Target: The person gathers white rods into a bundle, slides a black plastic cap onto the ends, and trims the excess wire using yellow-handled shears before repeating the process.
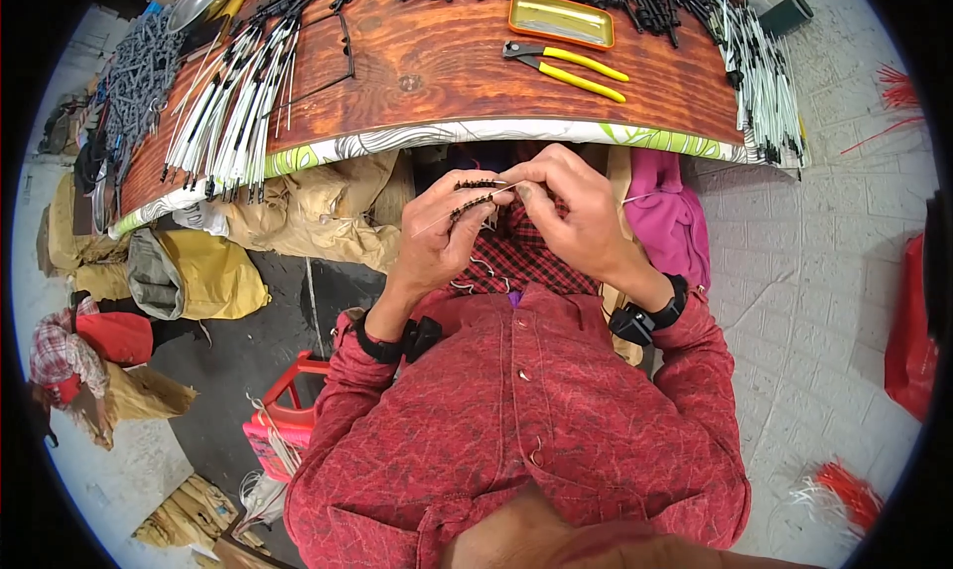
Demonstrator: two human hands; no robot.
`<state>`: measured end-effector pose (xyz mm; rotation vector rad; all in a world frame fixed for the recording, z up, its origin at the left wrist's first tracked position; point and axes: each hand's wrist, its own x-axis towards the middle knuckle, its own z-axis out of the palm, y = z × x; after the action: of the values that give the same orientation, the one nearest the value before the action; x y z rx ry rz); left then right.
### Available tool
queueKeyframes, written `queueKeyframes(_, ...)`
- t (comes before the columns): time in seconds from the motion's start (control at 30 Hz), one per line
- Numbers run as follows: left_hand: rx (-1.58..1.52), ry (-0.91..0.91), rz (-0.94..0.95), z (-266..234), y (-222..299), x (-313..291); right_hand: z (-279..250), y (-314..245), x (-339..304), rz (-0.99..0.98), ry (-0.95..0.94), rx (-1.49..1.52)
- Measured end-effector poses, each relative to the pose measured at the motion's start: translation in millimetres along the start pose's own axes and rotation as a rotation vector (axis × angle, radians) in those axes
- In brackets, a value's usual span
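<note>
Both hands are raised just below the near edge of the board [427,82]; the left hand [437,236] pinches a small black ribbed piece [475,204] between thumb and fingertips; the right hand [576,216] has its fingers pressed together on a thin pale rod [501,188] that meets the piece; this looks like a fitting step, rod into piece, and finishing it would call for a steady, straight push. On the board, an orange tray [561,20] sits near the far edge; yellow-handled pliers [566,65] lie just nearer; white rods [233,107] are heaped at the left edge; no labels are legible.
</note>
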<state>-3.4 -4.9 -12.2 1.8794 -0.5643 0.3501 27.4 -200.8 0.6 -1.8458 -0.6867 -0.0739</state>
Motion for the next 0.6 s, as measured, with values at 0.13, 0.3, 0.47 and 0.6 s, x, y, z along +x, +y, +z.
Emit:
queueKeyframes(0.13, 0.020, 0.006, 0.012, -0.7, -2.9, -2.1, 3.6, 4.1, -0.6, -0.112, 0.040, -0.051)
queueKeyframes(0.3, 0.003, -0.043, -0.031, -3.4, 1.1, -0.4, -2.9, 10.7, 7.0, -0.190, 0.011, -0.050)
queueKeyframes(0.47, -0.048, -0.095, -0.058, -6.2, 0.9, 2.1, -4.9, 10.6, 8.5, -0.234, 0.006, -0.062)
queueKeyframes(0.6, -0.078, -0.094, -0.054, -6.4, -1.8, 2.5, -2.0, 12.7, 8.9, -0.095, -0.029, 0.067)
